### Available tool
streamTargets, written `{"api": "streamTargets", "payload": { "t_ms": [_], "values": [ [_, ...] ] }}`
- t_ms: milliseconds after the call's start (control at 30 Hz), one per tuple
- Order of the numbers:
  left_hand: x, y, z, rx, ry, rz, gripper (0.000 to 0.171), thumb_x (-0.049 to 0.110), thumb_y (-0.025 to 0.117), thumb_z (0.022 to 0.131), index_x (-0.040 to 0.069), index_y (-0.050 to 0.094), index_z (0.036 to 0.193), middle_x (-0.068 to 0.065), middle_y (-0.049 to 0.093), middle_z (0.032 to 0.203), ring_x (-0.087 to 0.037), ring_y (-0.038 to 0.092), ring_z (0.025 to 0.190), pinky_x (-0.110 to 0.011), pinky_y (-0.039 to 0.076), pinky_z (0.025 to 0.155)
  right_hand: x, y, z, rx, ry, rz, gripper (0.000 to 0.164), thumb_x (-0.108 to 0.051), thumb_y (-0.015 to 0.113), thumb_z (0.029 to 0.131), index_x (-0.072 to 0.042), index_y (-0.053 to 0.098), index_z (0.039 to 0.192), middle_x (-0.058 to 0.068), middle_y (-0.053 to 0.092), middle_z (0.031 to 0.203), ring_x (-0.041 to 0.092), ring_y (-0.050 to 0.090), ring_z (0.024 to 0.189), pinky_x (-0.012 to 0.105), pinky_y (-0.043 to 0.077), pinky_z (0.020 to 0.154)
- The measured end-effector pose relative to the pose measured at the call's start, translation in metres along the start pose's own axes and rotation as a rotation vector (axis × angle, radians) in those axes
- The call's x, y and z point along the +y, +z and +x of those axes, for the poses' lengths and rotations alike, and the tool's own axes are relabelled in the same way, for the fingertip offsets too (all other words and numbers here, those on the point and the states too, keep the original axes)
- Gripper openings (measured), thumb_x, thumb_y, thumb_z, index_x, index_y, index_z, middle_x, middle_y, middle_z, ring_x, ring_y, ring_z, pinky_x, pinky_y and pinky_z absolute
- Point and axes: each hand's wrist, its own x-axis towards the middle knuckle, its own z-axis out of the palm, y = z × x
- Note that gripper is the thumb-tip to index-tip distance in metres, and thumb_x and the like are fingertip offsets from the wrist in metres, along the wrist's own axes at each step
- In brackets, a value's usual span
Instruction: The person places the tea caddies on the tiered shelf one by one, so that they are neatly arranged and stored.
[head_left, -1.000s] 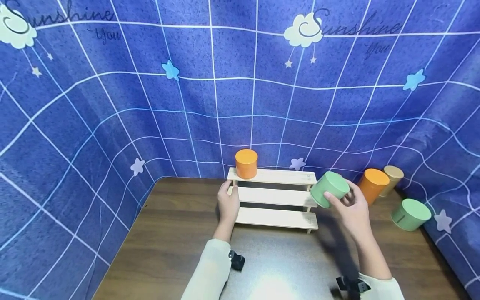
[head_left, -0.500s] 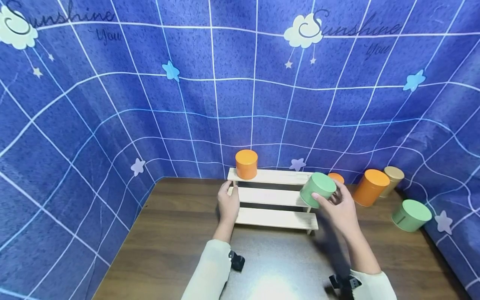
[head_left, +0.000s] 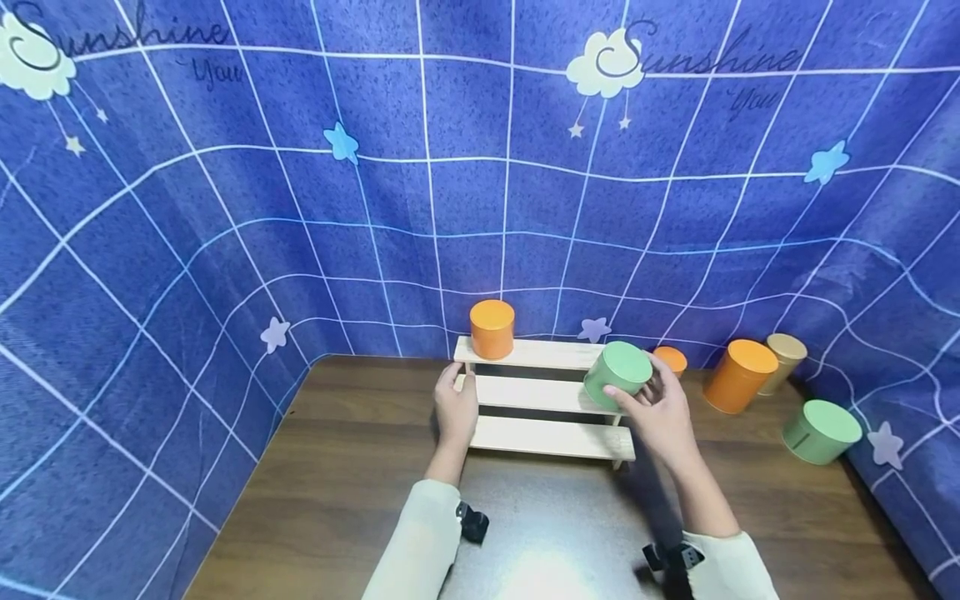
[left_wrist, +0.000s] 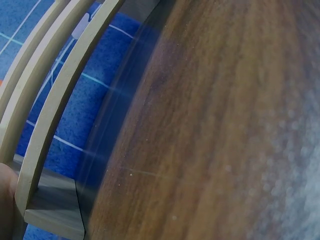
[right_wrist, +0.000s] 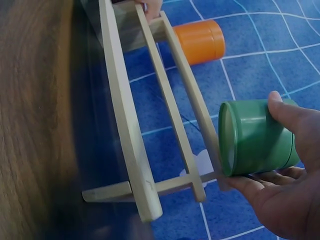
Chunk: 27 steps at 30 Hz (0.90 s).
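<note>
My right hand (head_left: pixel 664 421) holds a green cylindrical canister (head_left: pixel 618 372) between thumb and fingers, at the right end of a three-tier wooden display rack (head_left: pixel 551 437). In the right wrist view the green canister (right_wrist: pixel 257 137) is beside the top tier; whether it touches the wood I cannot tell. An orange canister (head_left: pixel 492 330) stands on the left of the top tier. With its fingers at the rack's left end, my left hand (head_left: pixel 457 408) grips the side. Only part of that hand shows in the left wrist view, by the rack's tiers (left_wrist: pixel 65 105).
On the right of the wooden table (head_left: pixel 360 467) stand a small orange canister (head_left: pixel 671 360), partly hidden, a taller orange canister (head_left: pixel 741 377), a tan canister (head_left: pixel 784 363) and another green canister (head_left: pixel 822 432). A blue patterned cloth (head_left: pixel 465 192) hangs behind the table.
My right hand has moved left with the green canister, from beside the rack to its right end. The small orange canister behind has come into view. My left hand has stayed put.
</note>
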Motion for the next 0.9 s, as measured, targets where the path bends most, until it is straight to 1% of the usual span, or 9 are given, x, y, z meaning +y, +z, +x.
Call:
{"api": "streamTargets", "payload": {
  "t_ms": [100, 267, 367, 533, 633, 733, 800, 900],
  "values": [
    [-0.001, 0.000, 0.000, 0.008, 0.005, 0.001, 0.033, 0.010, 0.066, 0.097, 0.001, 0.073, 0.128, -0.018, 0.069, 0.138, -0.035, 0.060, 0.139, -0.052, 0.044, 0.121, 0.002, 0.005, 0.000, -0.003, 0.000, 0.014, 0.085, -0.001, 0.086, 0.085, -0.005, 0.041, 0.157, 0.014, 0.059, 0.145, -0.005, 0.063, 0.120, 0.009, 0.051, 0.103],
    [-0.002, 0.000, 0.000, 0.010, 0.005, 0.004, 0.033, 0.010, 0.067, 0.097, 0.001, 0.074, 0.128, -0.019, 0.070, 0.138, -0.035, 0.061, 0.138, -0.053, 0.045, 0.120, 0.002, 0.012, 0.000, -0.004, -0.020, 0.049, 0.086, 0.004, 0.086, 0.083, -0.004, 0.042, 0.156, 0.020, 0.058, 0.148, -0.003, 0.063, 0.121, 0.010, 0.051, 0.104],
    [-0.002, 0.000, 0.000, 0.011, 0.008, 0.003, 0.033, 0.010, 0.067, 0.097, 0.001, 0.074, 0.128, -0.018, 0.070, 0.138, -0.035, 0.061, 0.138, -0.053, 0.045, 0.120, 0.001, 0.015, -0.001, -0.005, -0.033, 0.081, 0.086, 0.007, 0.085, 0.082, -0.002, 0.042, 0.156, 0.020, 0.057, 0.149, -0.001, 0.062, 0.124, 0.011, 0.050, 0.106],
    [-0.003, 0.000, 0.000, 0.009, 0.003, 0.020, 0.033, 0.012, 0.067, 0.097, 0.003, 0.074, 0.128, -0.017, 0.070, 0.139, -0.034, 0.061, 0.138, -0.053, 0.045, 0.120, 0.001, 0.021, -0.002, 0.013, -0.044, 0.110, 0.086, 0.009, 0.085, 0.081, -0.005, 0.043, 0.155, 0.015, 0.057, 0.149, 0.001, 0.061, 0.128, 0.011, 0.049, 0.107],
    [-0.004, 0.000, 0.000, 0.005, -0.003, 0.019, 0.033, 0.013, 0.067, 0.097, 0.004, 0.074, 0.128, -0.017, 0.069, 0.140, -0.034, 0.060, 0.139, -0.052, 0.044, 0.121, 0.005, 0.024, 0.000, 0.011, -0.063, 0.091, 0.087, 0.010, 0.085, 0.080, -0.005, 0.044, 0.155, 0.014, 0.057, 0.150, 0.000, 0.060, 0.128, 0.010, 0.048, 0.108],
    [-0.005, 0.000, 0.001, 0.007, 0.000, 0.026, 0.033, 0.014, 0.068, 0.097, 0.005, 0.075, 0.128, -0.015, 0.070, 0.139, -0.032, 0.061, 0.139, -0.051, 0.045, 0.120, 0.007, 0.027, 0.002, -0.008, -0.091, 0.037, 0.089, 0.009, 0.087, 0.078, -0.006, 0.044, 0.155, 0.015, 0.057, 0.152, 0.001, 0.058, 0.131, 0.009, 0.047, 0.108],
    [-0.005, 0.000, 0.001, 0.009, -0.002, 0.035, 0.033, 0.014, 0.069, 0.096, 0.006, 0.075, 0.128, -0.014, 0.070, 0.139, -0.031, 0.062, 0.138, -0.051, 0.046, 0.119, 0.008, 0.029, 0.004, -0.023, -0.106, -0.010, 0.090, 0.005, 0.088, 0.079, -0.007, 0.044, 0.156, 0.015, 0.057, 0.153, 0.006, 0.056, 0.136, 0.009, 0.046, 0.109],
    [-0.004, 0.000, 0.001, 0.013, -0.013, 0.045, 0.035, 0.016, 0.070, 0.095, 0.007, 0.075, 0.128, -0.012, 0.071, 0.140, -0.030, 0.062, 0.138, -0.051, 0.046, 0.119, 0.005, 0.031, 0.007, -0.047, -0.114, -0.073, 0.089, -0.002, 0.090, 0.081, -0.009, 0.044, 0.157, 0.015, 0.058, 0.154, 0.018, 0.055, 0.142, 0.009, 0.044, 0.111]
  ]
}}
